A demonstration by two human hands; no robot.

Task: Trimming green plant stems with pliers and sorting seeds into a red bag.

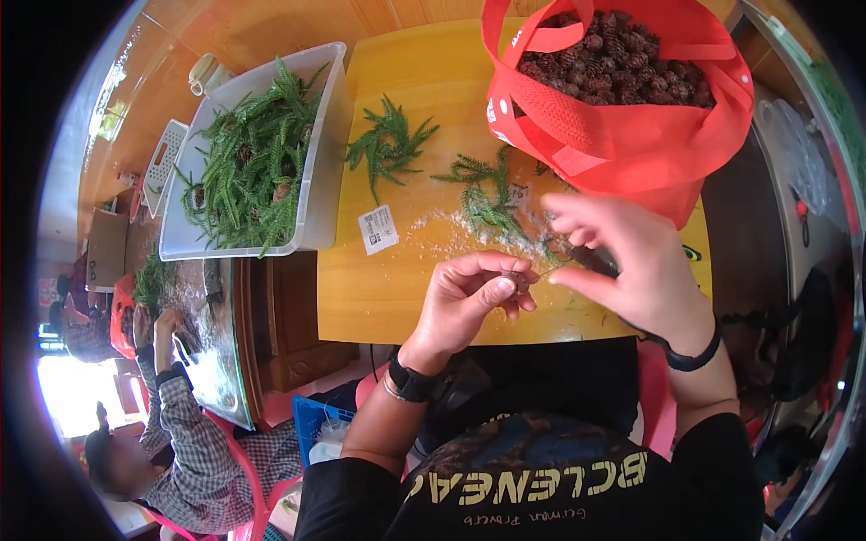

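Note:
Pinched between the thumb and fingers of my left hand (474, 293) is a small brown pine cone (519, 281). A thin wire or stem (552, 269) sticks out from it to the right, ending near my right thumb. My right hand (631, 257) is slightly blurred, its thumb spread away from its fingers, and nothing shows between them. Just beyond the hands, green artificial pine sprigs (487, 203) lie on the yellow table (397, 302), dusted with white flakes. Another green sprig (390, 144) rests further left, beside a white printed label (378, 229).
A red bag (622, 149) full of pine cones (613, 63) stands at the far right. At the left, a clear plastic bin (329, 180) holds green sprigs with cones. Another person in a checked shirt (203, 460) works at a side table. A blue crate (311, 424) sits low at left.

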